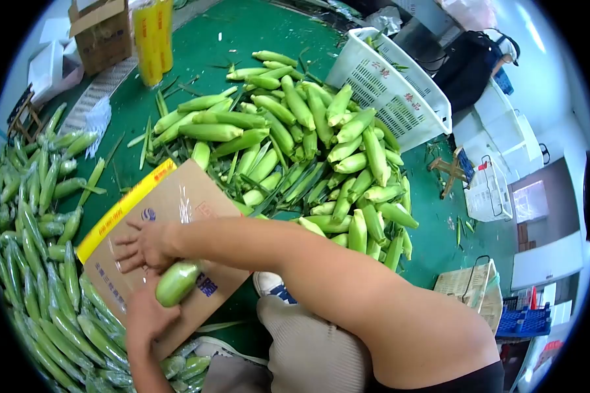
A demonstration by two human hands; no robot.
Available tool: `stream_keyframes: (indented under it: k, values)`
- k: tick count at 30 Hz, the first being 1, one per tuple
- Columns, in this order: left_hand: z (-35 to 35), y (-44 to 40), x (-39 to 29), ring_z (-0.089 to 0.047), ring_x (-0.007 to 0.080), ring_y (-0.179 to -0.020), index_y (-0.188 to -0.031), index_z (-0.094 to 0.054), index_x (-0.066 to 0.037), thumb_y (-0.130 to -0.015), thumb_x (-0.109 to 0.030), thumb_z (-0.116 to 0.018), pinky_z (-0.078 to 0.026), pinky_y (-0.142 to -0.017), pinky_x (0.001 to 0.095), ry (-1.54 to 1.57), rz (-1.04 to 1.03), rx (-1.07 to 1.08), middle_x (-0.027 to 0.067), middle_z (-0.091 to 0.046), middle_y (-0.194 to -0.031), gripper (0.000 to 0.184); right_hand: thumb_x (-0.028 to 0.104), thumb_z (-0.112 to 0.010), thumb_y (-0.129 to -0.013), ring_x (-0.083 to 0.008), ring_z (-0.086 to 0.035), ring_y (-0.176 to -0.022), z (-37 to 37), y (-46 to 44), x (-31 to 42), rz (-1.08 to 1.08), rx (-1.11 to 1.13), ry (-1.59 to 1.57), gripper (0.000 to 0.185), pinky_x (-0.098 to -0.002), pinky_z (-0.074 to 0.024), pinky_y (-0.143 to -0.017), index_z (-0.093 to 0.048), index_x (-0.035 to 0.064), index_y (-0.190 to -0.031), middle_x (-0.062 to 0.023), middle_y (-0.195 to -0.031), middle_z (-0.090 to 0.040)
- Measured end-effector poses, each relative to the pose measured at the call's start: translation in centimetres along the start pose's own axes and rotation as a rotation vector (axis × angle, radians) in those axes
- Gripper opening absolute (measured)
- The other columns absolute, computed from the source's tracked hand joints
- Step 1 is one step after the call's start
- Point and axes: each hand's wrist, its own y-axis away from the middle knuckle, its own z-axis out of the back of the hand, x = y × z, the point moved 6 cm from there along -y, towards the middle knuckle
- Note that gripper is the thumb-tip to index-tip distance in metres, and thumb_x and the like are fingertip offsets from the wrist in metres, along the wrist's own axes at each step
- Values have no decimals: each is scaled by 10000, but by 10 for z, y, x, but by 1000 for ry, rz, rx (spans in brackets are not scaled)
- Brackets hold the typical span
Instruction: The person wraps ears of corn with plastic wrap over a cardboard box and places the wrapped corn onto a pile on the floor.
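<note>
My left hand (149, 311) is closed around an ear of corn (177, 283) with pale green husk and a glossy, film-like surface. The ear lies over a tilted cardboard box (203, 187) in front of my knees. My right hand (144, 245) rests flat on the same box just above the ear, fingers spread. Along the box's upper left edge runs a yellow strip (126, 209) with red print. Film-wrapped corn ears (39, 268) are heaped at the left, and unwrapped ears (282, 131) in green husk are piled beyond the box.
A white slotted crate (390, 88) lies tipped behind the pile. Yellow rolls (153, 42) and an open carton (101, 39) stand at the back left. To the right are a small wooden stool (449, 171), a white basket (488, 191) and a cream crate (469, 288). Loose husk leaves litter the green floor (200, 39).
</note>
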Motion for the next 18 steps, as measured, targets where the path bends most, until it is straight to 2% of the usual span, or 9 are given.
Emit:
stream_keyframes:
  k: [2,5,7,8,9,11,15,17,18]
  values:
    - [-4,7,-14,-683,453,-993,-1156,-723,-118,-649,-195,-792,-563,-868,496,27,-110,-19,211,-732,-1028,518,683,-539,-954,-271,-125,-1634,10,2,10,-9,15,-131,736,-694,-6,-1259,-411,380,-1611,72,-1743,-266]
    - [-65,28,2,-725,377,-976,-1182,-724,-110,-662,-290,-831,-566,-887,461,199,-13,519,205,-745,-1015,560,761,-511,-934,-276,-132,-1631,18,6,10,-36,34,-228,797,-687,4,-1260,-437,339,-1605,47,-1734,-292]
    - [-125,56,8,-719,333,-1061,-1252,-706,-104,-664,-328,-888,-547,-946,447,190,-70,605,179,-751,-1135,655,787,-495,-929,-282,-114,-1633,5,4,11,-51,-5,-277,844,-685,17,-1260,-427,301,-1616,33,-1737,-285]
    - [-111,69,-47,-589,384,-1297,-1474,-510,-57,-834,-488,-815,-507,-1033,463,128,-1,916,271,-583,-1443,829,791,-491,-929,-285,-93,-1636,-4,0,10,-56,-47,-298,866,-684,27,-1259,-409,284,-1627,29,-1744,-267]
    - [-137,84,-32,-639,339,-1197,-1423,-542,-62,-747,-433,-885,-539,-928,469,187,66,971,223,-653,-1324,844,764,-494,-944,-293,-153,-1620,-6,5,18,-41,-147,-277,849,-683,-5,-1259,-452,222,-1596,-4,-1711,-335]
    - [-231,120,34,-628,292,-1184,-1446,-531,-72,-768,-360,-888,-532,-924,456,741,53,1100,168,-645,-1343,818,692,-503,-978,-316,-299,-1552,-18,15,49,115,-282,-239,762,-693,-116,-1229,-542,140,-1503,-59,-1622,-463]
    - [-214,119,61,-602,270,-1194,-1461,-507,-49,-828,-351,-862,-535,-949,439,505,-3,1015,136,-596,-1396,787,519,-641,-967,-352,-647,-1022,19,100,168,312,-241,-735,443,-485,-499,-861,-670,79,-930,-136,-1036,-672]
    - [-187,124,73,-603,277,-1195,-1466,-496,-35,-861,-375,-837,-533,-960,416,529,228,912,131,-592,-1395,774,469,-889,-822,-246,-689,-1049,19,140,196,12,38,-750,709,-371,-529,-902,-614,116,-1372,-143,-1147,-730]
    - [-172,116,67,-606,264,-1187,-1466,-493,-19,-916,-316,-798,-523,-974,383,628,123,745,124,-613,-1351,695,495,-891,-771,-328,-692,-1020,5,159,192,-83,14,-893,679,-439,-538,-863,-637,83,-1248,-166,-1083,-729]
